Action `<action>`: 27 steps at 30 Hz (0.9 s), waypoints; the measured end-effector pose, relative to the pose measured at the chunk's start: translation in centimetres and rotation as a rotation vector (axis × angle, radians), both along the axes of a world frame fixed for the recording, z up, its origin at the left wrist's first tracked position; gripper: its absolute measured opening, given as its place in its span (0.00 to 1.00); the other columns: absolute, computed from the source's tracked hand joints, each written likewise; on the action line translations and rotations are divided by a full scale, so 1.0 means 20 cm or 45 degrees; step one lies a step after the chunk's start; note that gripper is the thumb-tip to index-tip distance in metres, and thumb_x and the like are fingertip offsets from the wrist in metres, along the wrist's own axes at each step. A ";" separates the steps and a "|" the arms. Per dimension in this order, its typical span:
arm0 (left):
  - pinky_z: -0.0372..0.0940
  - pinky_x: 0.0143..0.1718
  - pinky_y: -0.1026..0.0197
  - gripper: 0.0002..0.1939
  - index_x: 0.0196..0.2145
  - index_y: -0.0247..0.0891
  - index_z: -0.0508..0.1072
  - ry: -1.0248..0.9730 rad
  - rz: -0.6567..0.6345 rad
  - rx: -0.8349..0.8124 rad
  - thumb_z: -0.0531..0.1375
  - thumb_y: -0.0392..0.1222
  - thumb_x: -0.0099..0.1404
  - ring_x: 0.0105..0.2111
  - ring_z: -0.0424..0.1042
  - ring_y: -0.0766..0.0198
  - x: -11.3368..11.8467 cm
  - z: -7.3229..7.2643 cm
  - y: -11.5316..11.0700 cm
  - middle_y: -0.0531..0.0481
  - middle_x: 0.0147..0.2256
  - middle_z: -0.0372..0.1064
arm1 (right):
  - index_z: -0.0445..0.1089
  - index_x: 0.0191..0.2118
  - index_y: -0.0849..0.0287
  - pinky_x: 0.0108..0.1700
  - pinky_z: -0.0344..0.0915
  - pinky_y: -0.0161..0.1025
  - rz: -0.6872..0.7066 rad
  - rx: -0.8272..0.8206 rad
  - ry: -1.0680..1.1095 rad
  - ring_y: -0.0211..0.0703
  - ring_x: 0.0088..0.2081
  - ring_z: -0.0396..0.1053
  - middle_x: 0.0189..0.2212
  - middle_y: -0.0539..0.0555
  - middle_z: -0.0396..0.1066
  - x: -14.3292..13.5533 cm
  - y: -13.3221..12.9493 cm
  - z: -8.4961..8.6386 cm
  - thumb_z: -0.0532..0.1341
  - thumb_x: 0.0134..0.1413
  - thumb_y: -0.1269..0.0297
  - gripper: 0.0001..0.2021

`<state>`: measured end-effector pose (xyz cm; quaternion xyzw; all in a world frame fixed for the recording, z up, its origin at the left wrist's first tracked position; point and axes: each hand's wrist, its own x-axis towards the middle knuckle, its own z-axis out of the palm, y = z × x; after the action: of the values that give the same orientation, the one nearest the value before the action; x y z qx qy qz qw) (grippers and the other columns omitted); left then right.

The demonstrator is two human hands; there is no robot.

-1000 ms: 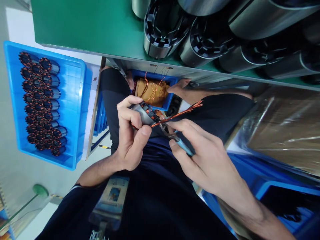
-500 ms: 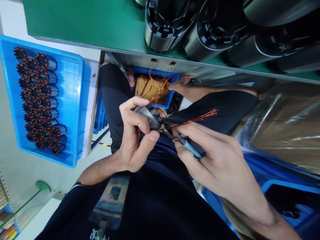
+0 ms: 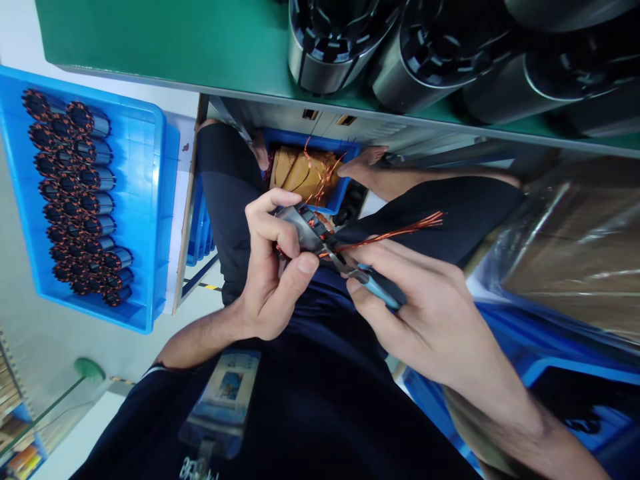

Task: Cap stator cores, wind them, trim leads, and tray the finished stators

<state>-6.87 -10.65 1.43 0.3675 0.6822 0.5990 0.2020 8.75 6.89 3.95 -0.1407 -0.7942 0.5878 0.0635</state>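
A smooth green surface [image 3: 150, 40] spans the top; at least five round-walled, brushed-metal cylinders [image 3: 325, 70] with black notched liners crowd its right half along the front edge, hiding one another. Beyond that edge's right part, wrinkled, glossy clear plastic covers a brown stack [image 3: 575, 240], with a blue container [image 3: 555, 363] of dark pieces below it. Off the left front corner, a rectangular blue plastic tray [image 3: 137, 180] carries roughly two dozen short ribbed metal cores [image 3: 90, 150] wound with copper; overlap blocks an exact count. Under the middle of the front edge, one blue box [image 3: 345, 145] contains tan sheet material [image 3: 293, 173], partly hidden by the hands.

Two hands meet over the lap, clear of the surface's front edge. The left hand [image 3: 273, 273] curls around one gray metal core piece [image 3: 310, 233]; the right hand [image 3: 425, 313] wraps one pair of blue-handled pliers [image 3: 377, 288]. Their metal tips reach one frayed copper wire bundle [image 3: 395, 233] beside the piece; whether they pinch it, I cannot tell.
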 end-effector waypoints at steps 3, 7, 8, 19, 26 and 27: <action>0.80 0.44 0.44 0.12 0.51 0.48 0.69 -0.030 0.044 -0.039 0.66 0.55 0.87 0.45 0.71 0.56 0.01 -0.01 0.01 0.44 0.64 0.68 | 0.78 0.63 0.44 0.60 0.86 0.51 -0.013 0.024 0.004 0.56 0.53 0.89 0.56 0.54 0.87 0.00 0.00 -0.01 0.63 0.77 0.75 0.20; 0.79 0.46 0.43 0.13 0.52 0.48 0.69 -0.019 0.034 -0.024 0.67 0.55 0.87 0.47 0.72 0.53 0.02 -0.01 0.02 0.42 0.64 0.68 | 0.77 0.61 0.45 0.52 0.85 0.47 -0.015 0.041 -0.015 0.52 0.45 0.86 0.49 0.52 0.85 0.01 0.01 -0.01 0.63 0.78 0.74 0.16; 0.79 0.48 0.43 0.13 0.52 0.47 0.69 -0.004 0.027 -0.016 0.67 0.54 0.87 0.48 0.72 0.53 0.02 -0.01 0.02 0.42 0.64 0.68 | 0.77 0.60 0.46 0.49 0.84 0.46 -0.018 0.054 -0.018 0.51 0.43 0.86 0.47 0.52 0.85 0.01 0.01 -0.01 0.63 0.78 0.74 0.16; 0.70 0.76 0.36 0.16 0.52 0.48 0.70 0.031 0.190 -0.259 0.61 0.62 0.92 0.71 0.69 0.44 -0.08 -0.35 0.05 0.42 0.58 0.67 | 0.87 0.46 0.51 0.41 0.70 0.42 -0.040 -0.024 -0.164 0.43 0.30 0.72 0.32 0.50 0.84 -0.19 0.07 -0.49 0.72 0.79 0.54 0.09; 0.73 0.74 0.35 0.21 0.48 0.47 0.68 -0.024 0.303 -0.538 0.61 0.66 0.91 0.61 0.70 0.47 -0.30 -0.99 0.14 0.41 0.54 0.70 | 0.88 0.42 0.61 0.44 0.66 0.42 0.016 -0.305 -0.419 0.45 0.36 0.70 0.34 0.54 0.84 -0.50 0.14 -1.06 0.81 0.61 0.43 0.22; 0.73 0.75 0.34 0.21 0.48 0.47 0.68 -0.024 0.307 -0.542 0.61 0.65 0.91 0.61 0.70 0.47 -0.32 -1.02 0.13 0.40 0.54 0.70 | 0.87 0.41 0.61 0.44 0.66 0.42 0.033 -0.333 -0.417 0.45 0.36 0.70 0.33 0.54 0.84 -0.52 0.14 -1.08 0.82 0.59 0.42 0.24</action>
<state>-13.25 -8.00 -18.92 0.2271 0.8301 0.4648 0.2083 -1.61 9.68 -17.68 -0.2313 -0.7126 0.6558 -0.0928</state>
